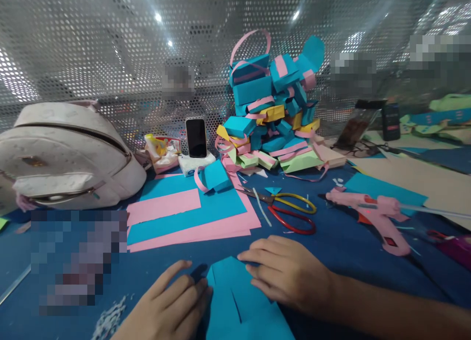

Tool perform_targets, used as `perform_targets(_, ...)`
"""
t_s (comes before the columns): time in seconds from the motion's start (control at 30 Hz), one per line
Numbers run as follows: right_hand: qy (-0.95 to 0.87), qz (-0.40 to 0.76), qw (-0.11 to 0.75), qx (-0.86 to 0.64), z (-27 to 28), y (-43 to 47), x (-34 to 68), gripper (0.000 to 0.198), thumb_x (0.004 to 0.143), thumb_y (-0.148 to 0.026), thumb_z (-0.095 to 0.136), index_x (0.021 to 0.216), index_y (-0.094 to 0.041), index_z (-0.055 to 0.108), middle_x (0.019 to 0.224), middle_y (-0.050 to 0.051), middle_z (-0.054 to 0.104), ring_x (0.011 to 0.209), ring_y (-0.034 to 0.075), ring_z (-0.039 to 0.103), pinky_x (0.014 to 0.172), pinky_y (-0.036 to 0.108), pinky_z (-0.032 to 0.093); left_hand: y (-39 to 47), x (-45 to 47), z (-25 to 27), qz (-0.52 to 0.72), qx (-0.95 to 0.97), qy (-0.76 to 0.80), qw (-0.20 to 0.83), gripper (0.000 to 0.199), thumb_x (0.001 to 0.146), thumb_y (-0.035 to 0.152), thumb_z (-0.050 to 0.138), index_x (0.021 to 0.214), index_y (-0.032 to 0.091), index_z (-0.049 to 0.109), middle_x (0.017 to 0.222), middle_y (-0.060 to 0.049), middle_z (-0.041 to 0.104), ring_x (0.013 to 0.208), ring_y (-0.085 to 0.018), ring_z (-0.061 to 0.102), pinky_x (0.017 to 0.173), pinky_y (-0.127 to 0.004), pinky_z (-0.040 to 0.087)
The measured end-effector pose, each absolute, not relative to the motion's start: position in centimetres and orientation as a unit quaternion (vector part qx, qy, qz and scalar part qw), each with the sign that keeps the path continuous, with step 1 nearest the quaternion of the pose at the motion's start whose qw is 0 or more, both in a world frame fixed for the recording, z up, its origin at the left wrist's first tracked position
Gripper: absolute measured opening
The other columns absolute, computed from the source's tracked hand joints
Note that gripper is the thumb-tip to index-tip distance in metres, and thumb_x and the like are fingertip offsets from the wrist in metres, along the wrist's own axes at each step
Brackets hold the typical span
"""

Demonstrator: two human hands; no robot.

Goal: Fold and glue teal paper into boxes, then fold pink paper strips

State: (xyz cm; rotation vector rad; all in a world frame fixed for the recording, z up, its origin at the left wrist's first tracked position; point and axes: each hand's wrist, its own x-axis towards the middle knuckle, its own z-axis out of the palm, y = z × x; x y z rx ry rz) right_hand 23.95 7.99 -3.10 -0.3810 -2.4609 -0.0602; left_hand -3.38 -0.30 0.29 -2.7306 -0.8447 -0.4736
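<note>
1. Nearest, blue folded paper (253, 319) lies on the tabletop (156, 259) between the loosely curled left hand (171, 303) and the right hand (287, 271), fingers extended onto its edge; whether either pinches, I cannot tell.
2. Folding seems in hand; the next crease would call for steady edges.
3. Beyond lie scissors (270, 200), then heaped paper boxes (270, 115).

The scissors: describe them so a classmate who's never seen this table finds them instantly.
Find the tall pile of paper boxes. In front of it, left of the pink glue gun, lie the scissors. Unlike their neighbours, they have one yellow and one red handle.
</note>
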Motion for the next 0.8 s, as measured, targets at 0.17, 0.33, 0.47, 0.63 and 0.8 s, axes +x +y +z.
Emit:
perform_targets(0.17,-0.936,-0.036,0.32,-0.14,-3.0,7.9,23.9,0.016,0.092,-0.016,0.058,0.079,-0.016,0.068,0.103,0.004,0.075,0.086,0.016,0.064,0.063,0.031,0.045,-0.5,-3.2,0.4,-0.177,-0.928,-0.292,0.147,0.039,0.104,0.016,0.033,0.108,0.013,0.071,0.09,-0.003,0.074,0.083,-0.014,0.067,0.124,-0.039,0.016)
perform_targets(0.33,-0.936,-0.035,0.312,-0.157,-3.1,7.6,23.9,0.021,0.093,-0.015,0.052,0.081,-0.017,0.069,0.103,0.003,0.076,0.084,0.017,0.063,0.06,0.032,0.042,-1.3,-3.6,-1.3,-0.19,-0.924,-0.291,0.16,0.04,0.104,0.015,0.03,0.117,0.015,0.068,0.094,-0.003,0.076,0.089,-0.017,0.069,0.124,-0.042,0.017)
perform_targets(0.47,-0.94,-0.055,0.295,-0.161,-3.6,7.5,23.8,0.02,0.092,-0.014,0.052,0.084,-0.018,0.07,0.106,0.003,0.075,0.086,0.017,0.062,0.062,0.033,0.041,-1.7,-4.1,-1.8,-0.186,-0.924,-0.289,0.165,0.039,0.104,0.019,0.032,0.123,0.015,0.066,0.095,-0.004,0.077,0.09,-0.017,0.07,0.123,-0.041,0.02)
perform_targets(0.63,-0.939,-0.044,0.299,-0.162,-3.7,7.7,23.8,0.02,0.09,-0.013,0.054,0.077,-0.018,0.067,0.107,0.001,0.075,0.086,0.017,0.061,0.062,0.033,0.04,-1.4,-3.9,-1.3,-0.177,-0.929,-0.292,0.144,0.043,0.105,0.018,0.027,0.126,0.016,0.064,0.096,-0.003,0.077,0.088,-0.017,0.07,0.124,-0.042,0.015)
perform_targets(0.8,-0.93,-0.002,0.329,-0.163,-3.2,7.8,23.8,0.021,0.087,-0.009,0.053,0.071,-0.018,0.063,0.096,0.002,0.076,0.084,0.017,0.061,0.061,0.03,0.043,-1.5,-3.7,-1.5,-0.195,-0.925,-0.3,0.131,0.043,0.105,0.018,0.026,0.119,0.014,0.067,0.09,-0.003,0.076,0.081,-0.016,0.068,0.124,-0.042,0.018)
